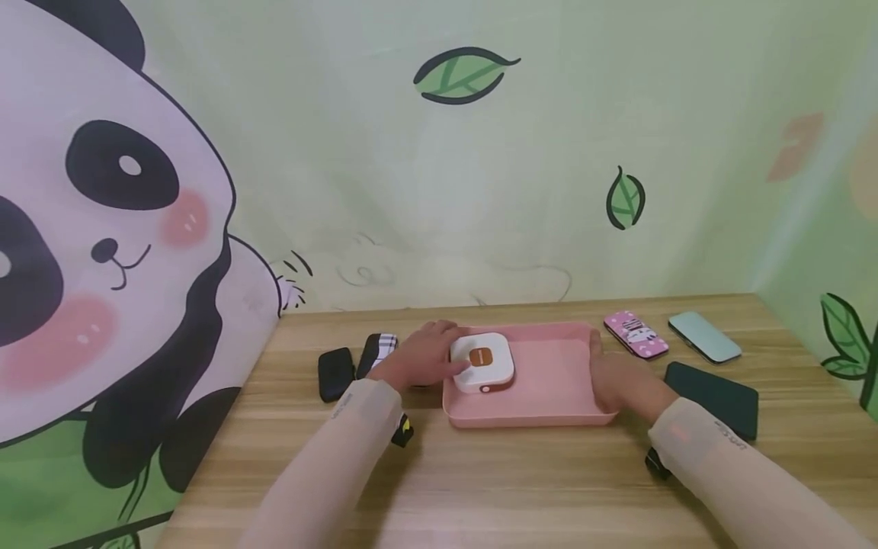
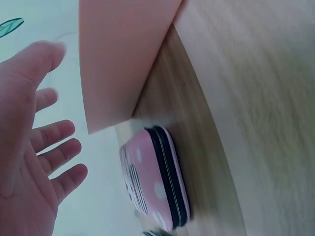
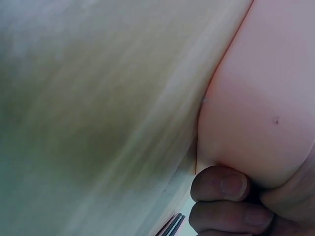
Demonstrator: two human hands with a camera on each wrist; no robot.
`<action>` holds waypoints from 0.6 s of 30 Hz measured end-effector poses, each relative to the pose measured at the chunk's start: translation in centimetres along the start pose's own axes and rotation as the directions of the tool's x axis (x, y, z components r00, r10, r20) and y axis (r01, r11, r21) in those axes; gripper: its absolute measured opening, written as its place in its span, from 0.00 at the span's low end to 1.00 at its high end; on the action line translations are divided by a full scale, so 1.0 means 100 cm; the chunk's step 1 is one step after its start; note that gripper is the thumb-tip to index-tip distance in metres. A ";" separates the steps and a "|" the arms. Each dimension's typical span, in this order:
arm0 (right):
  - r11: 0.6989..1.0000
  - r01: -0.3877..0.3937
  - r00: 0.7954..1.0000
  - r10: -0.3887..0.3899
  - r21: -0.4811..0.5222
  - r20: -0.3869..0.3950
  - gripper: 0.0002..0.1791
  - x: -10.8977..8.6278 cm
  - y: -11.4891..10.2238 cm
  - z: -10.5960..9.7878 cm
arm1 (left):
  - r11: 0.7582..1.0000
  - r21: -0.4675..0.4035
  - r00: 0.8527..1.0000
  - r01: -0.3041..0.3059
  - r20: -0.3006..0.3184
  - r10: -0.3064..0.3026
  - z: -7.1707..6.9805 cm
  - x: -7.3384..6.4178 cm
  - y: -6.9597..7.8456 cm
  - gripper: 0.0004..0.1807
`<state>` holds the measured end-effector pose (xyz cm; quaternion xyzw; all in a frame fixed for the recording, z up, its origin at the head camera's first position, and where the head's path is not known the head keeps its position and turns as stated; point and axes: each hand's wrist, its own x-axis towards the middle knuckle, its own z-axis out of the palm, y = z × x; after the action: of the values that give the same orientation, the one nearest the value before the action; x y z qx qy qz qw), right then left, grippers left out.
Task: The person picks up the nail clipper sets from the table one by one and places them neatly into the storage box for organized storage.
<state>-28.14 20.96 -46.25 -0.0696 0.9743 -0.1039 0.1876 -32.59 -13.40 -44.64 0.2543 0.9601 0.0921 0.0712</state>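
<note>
A shallow pink tray (image 1: 549,370) stands on the table. In its left end lies a white rounded-square case (image 1: 497,354) with a brown centre patch and a small tab. My left hand (image 1: 428,354) is at the tray's left end, its thumb overlapping the white case in the head view. The left wrist view shows its fingers (image 2: 56,135) spread, holding nothing. My right hand (image 1: 613,377) grips the tray's right wall; the right wrist view shows its curled fingers (image 3: 221,184) at the wall. A pink zipped case (image 2: 157,177) sits beside the tray's left side, hidden in the head view.
Left of the tray are a black case (image 1: 336,374) and a black-and-plaid case (image 1: 376,352). On the right lie a pink patterned case (image 1: 636,334), a pale blue case (image 1: 705,336) and a dark green case (image 1: 716,396). A printed cloth (image 1: 535,191) hangs behind the table.
</note>
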 end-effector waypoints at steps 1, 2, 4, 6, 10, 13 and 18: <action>1.000 0.000 1.000 0.000 0.002 0.002 0.48 0.000 0.000 0.000 | 1.000 0.004 1.000 0.000 -0.006 0.000 0.000 0.000 -0.002 0.37; 1.000 -0.001 1.000 0.001 0.004 0.004 0.48 0.000 0.000 0.000 | 1.000 0.008 1.000 0.002 -0.011 -0.002 -0.001 -0.001 -0.004 0.37; 1.000 -0.004 1.000 0.004 0.006 0.007 0.48 0.001 0.000 0.001 | 1.000 0.012 0.999 0.011 -0.033 -0.010 0.000 -0.002 -0.007 0.36; 1.000 -0.010 1.000 0.010 0.010 0.009 0.49 0.001 0.000 0.001 | 0.999 0.008 0.998 0.036 -0.055 -0.036 0.001 -0.003 -0.011 0.36; 1.000 -0.011 1.000 0.011 0.016 0.008 0.50 0.001 0.000 0.001 | 0.993 -0.016 0.990 0.116 -0.079 -0.117 0.002 -0.005 -0.018 0.36; 1.000 -0.010 1.000 0.010 0.016 0.003 0.50 0.000 -0.001 0.000 | 0.983 -0.024 0.981 0.180 -0.075 -0.182 0.002 -0.005 -0.022 0.36; 1.000 -0.011 1.000 0.011 0.018 0.003 0.50 -0.001 -0.002 -0.001 | 0.972 -0.013 0.970 0.235 -0.058 -0.235 0.004 -0.005 -0.028 0.38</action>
<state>-28.09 20.82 -46.09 -0.0627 0.9733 -0.1115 0.1904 -33.48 -15.99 -45.58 0.1357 0.9849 0.0932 0.0541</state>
